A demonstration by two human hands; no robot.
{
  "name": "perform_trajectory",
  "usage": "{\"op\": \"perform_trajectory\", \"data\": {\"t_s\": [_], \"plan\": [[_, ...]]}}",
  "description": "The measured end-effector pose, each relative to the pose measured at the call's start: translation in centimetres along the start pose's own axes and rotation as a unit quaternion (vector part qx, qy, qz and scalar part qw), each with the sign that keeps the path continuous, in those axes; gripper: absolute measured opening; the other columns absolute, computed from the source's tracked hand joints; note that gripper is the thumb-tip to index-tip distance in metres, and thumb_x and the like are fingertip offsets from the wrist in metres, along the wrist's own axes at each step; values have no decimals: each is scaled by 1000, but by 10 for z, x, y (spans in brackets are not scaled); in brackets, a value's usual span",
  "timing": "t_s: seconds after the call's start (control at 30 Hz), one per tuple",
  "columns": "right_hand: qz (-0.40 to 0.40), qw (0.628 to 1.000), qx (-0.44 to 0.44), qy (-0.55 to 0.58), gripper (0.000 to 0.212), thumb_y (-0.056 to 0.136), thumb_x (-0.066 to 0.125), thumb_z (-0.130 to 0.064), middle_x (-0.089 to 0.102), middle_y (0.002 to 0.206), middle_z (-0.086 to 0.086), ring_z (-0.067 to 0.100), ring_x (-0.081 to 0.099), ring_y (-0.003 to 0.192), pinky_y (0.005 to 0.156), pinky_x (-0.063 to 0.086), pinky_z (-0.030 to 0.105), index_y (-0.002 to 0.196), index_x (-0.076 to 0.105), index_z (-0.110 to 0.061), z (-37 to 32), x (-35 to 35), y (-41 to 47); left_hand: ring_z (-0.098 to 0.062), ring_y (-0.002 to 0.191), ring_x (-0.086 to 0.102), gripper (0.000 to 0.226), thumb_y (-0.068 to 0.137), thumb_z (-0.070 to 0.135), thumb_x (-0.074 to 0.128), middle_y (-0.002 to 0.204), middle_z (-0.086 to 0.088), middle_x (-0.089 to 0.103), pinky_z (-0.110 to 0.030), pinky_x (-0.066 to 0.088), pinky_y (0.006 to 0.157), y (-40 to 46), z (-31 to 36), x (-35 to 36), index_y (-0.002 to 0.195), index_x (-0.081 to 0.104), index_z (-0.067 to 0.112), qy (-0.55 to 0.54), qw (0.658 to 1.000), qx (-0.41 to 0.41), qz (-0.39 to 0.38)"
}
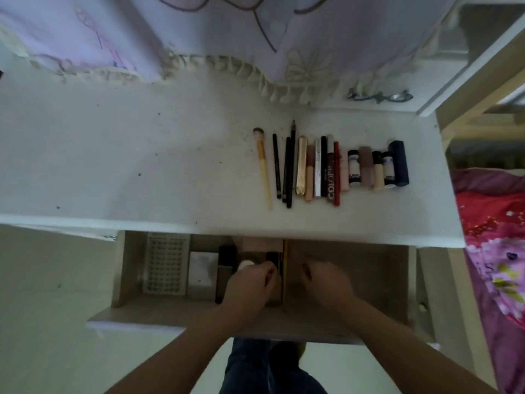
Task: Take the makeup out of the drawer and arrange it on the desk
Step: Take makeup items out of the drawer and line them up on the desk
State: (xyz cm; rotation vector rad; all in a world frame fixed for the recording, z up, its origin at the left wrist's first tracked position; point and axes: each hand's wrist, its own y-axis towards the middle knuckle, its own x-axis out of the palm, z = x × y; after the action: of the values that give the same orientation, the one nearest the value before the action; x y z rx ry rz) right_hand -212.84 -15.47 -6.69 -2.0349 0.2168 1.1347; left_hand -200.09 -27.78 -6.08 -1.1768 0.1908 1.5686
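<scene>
Counter (113,166): most of the job looks done. A tidy row of makeup (332,169) lies toward the right end, roughly midway between the back edge and the front edge, all pieces parallel and pointing front to back. Left two thirds of the counter carries only specks and stains.

Drawer (355,268): pulled out under the counter's front edge, divided down the middle by a thin partition. Right compartment shows bare bottom as far as I can see. Left compartment still has stock, so that is the remainder of the work.

Left in the drawer, big to small:
- white gridded tray (166,264) against the left wall
- pale flat square compact (203,270) just beside it
- dark slim case (225,273) next over, standing on its long edge by the look of it
- a few small dark and pale pieces near the partition, partly under the left hand; blurred, can't ID them

Row on the counter, big to small: navy tube (399,163) at the right end, then small bottles and tubes, a red pencil (336,173), gold tube (301,166), black pencils, and the brush (263,166) at the left end.

Hands: left hand (250,285) is down in the left compartment by the partition, fingers curled onto a small dark item (273,258); grip looks like a pinch, but the frame is soft so not certain. Right hand (326,282) hovers in the right compartment, fingers loosely bent, holding nothing visible.

Estimate: well past halfway; four or more items left to lift out and add at the row's left end.
</scene>
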Motion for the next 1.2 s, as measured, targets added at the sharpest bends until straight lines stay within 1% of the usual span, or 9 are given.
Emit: {"op": "perform_trajectory", "data": {"t_s": [0.1,0.23,0.33,0.43,0.7,0.87,1.03,1.1,1.2], "plan": [[32,996,28,78,29,98,39,-35,67,100,12,31,64,88,69,48,34,109,56,-14,-4,24,20,-23,90,59,25,99,23,37,100,-7,66,-33,44,78,24,6,26,106,60,16,62,996,-59,5],[54,982,43,174,36,99,34,-38,65,109,13,31,63,95,69,41,28,112,55,-12,-21,37,40,-24,106,58,28,102,19,32,117,-9,61,-34,42,88,49,10,42,111,57,10,91,989,-117,1],[57,980,51,184,37,99,35,-39,63,114,13,31,62,99,79,48,32,113,55,-11,-19,40,45,-27,106,59,28,102,18,33,119,-13,61,-39,49,88,56,9,45,115,56,8,107,988,-115,-1],[59,982,78,159,34,99,38,-35,65,108,14,32,63,95,78,53,36,110,56,-8,-7,41,42,-28,109,57,29,102,12,31,122,-15,58,-37,47,88,60,11,50,119,53,6,153,982,-106,-20],[81,984,123,96,24,94,48,-23,63,107,17,34,61,99,76,50,36,106,57,-3,26,35,32,-28,91,64,25,95,5,37,102,-13,66,-32,43,62,67,36,59,99,61,4,206,974,-93,3],[72,986,125,88,28,94,51,-29,63,105,16,33,62,96,73,49,36,106,56,-4,36,28,25,-25,94,63,23,97,8,37,105,-12,65,-31,42,63,70,39,61,100,60,6,152,978,-140,-6],[81,989,101,65,24,90,54,-35,65,93,14,33,64,88,61,40,31,86,47,-13,33,11,15,-28,104,59,23,98,9,37,114,-14,61,-34,47,83,72,38,56,105,58,3,86,985,-146,-28],[53,993,88,50,25,90,54,-37,64,88,11,30,62,81,59,38,28,84,45,-15,27,2,10,-29,103,59,24,99,13,38,113,-14,61,-35,48,87,67,39,49,106,58,3,33,990,-130,-40],[4,998,61,25,26,89,55,-37,56,73,0,16,52,60,52,35,23,74,45,-18,17,-12,-6,-30,96,60,24,98,19,43,104,-14,63,-34,48,79,41,32,21,104,60,4,-35,994,-97,-26]]}}
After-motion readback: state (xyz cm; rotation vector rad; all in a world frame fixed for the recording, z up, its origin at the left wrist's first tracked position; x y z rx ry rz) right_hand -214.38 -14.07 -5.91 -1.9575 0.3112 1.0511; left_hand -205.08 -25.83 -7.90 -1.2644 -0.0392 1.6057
